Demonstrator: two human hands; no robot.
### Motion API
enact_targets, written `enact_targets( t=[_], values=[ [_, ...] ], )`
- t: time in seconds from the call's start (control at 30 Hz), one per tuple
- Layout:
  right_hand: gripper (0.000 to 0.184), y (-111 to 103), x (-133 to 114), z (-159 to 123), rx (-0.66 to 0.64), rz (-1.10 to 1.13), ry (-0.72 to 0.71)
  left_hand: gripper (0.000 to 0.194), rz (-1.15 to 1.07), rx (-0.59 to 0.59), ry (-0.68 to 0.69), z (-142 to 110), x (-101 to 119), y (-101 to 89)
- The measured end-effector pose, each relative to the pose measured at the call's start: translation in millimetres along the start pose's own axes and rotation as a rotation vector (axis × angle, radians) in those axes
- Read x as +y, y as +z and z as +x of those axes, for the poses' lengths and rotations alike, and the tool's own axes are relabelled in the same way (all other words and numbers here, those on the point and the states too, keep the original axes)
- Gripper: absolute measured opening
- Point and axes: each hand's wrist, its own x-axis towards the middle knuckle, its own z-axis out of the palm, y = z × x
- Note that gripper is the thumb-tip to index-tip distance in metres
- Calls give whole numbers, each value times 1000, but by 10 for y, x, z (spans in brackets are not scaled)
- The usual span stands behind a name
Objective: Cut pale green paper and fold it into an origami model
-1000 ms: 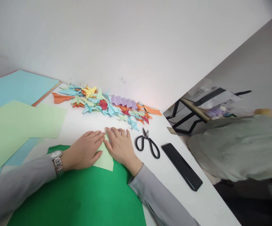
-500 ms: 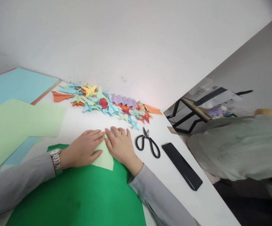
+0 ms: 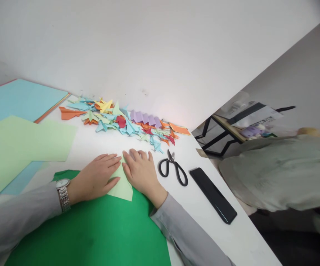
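Both hands press on a folded piece of pale green paper [image 3: 122, 186], which lies on a large green sheet [image 3: 101, 229]. My left hand [image 3: 95, 179] rests flat over its left side, fingers stretched toward the paper's far tip. Flat on the right edge lies my right hand [image 3: 141, 173], its fingers slightly spread. The two hands' fingertips almost meet at the tip. Part of the paper is hidden under them. To the right of my right hand are black-handled scissors [image 3: 173, 168], blades pointing away from me.
A long black case [image 3: 213, 195] lies near the table's right edge. Along the wall runs a pile of colourful folded paper shapes [image 3: 121, 121]. Pale green sheets [image 3: 24, 147] and a stack of blue paper [image 3: 24, 101] are on the left. A person in a grey-green top [image 3: 282, 173] is at the right.
My left hand has slid very slightly toward the left and near side along the paper. My right hand stays in place, and the paper keeps its shape.
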Motion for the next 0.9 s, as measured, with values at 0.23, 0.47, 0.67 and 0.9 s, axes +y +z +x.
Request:
enact_targets(
  t=[0.23,0.47,0.67,0.9],
  values=[
    [42,7,7,-7,5,17,-2,39,-38,-3,60,-22,-56,-53],
    [42,1,5,-1,-6,-8,0,43,-10,-50,35,-40,-47,-47],
    [42,-5,3,5,3,-1,1,47,-19,-51,-7,-37,20,-30],
    [42,0,4,1,21,25,1,48,-16,-63,-15,-37,31,-28]
  ],
)
